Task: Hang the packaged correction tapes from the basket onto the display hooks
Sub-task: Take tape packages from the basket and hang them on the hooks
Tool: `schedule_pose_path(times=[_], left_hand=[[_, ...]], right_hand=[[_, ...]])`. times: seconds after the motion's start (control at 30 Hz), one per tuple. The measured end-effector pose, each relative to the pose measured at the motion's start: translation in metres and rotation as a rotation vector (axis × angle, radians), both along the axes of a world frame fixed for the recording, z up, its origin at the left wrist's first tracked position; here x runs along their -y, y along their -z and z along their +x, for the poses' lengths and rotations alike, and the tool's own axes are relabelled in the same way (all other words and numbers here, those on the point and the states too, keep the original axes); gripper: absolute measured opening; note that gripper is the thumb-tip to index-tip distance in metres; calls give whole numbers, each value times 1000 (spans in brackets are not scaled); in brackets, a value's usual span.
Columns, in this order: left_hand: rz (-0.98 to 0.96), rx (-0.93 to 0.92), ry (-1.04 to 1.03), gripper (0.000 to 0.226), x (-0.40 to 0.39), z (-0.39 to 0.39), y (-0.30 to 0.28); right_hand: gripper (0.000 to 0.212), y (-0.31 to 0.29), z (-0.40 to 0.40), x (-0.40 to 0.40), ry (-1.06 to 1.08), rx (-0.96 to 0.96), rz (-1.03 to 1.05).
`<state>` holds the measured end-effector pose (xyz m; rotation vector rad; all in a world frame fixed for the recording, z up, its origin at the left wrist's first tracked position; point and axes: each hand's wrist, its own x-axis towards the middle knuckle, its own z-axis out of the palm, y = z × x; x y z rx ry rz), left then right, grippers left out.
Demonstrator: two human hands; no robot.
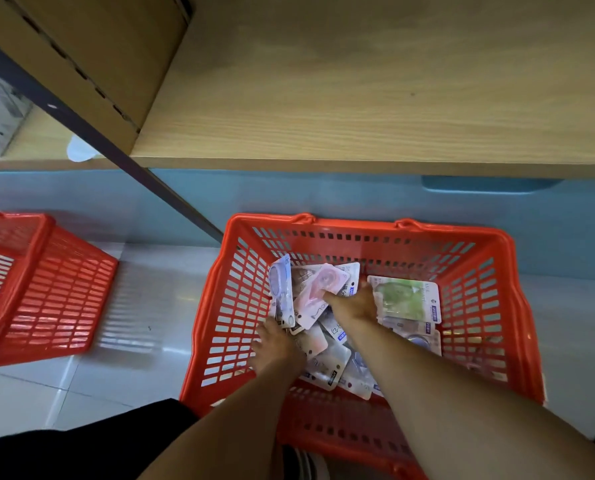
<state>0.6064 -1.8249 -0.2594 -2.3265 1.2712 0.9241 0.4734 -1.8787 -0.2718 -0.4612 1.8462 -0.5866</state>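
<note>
With both hands inside the basket (216,306), I see my right hand (353,303) gripping the pink correction tape pack (318,296), which extends left of its fingers; my left hand (278,344) holds the blue pack (281,292) upright, just beyond its fingers.

Dim indoor light, soft motion blur, wide-angle warp at edges.

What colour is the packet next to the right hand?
Green, with a white edge. The packet lies flat in the basket, seen in the head view.
</note>
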Motion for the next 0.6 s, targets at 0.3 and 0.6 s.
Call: schedule_pose_path(times=[0.3,0.6], left_hand=[[-90,-58,-64,70,2,15,4],[18,-202,-301,70,5,32,-23]], right_hand=[[72,26,11,15,214,318,142],[64,8,10,15,255,431,144]])
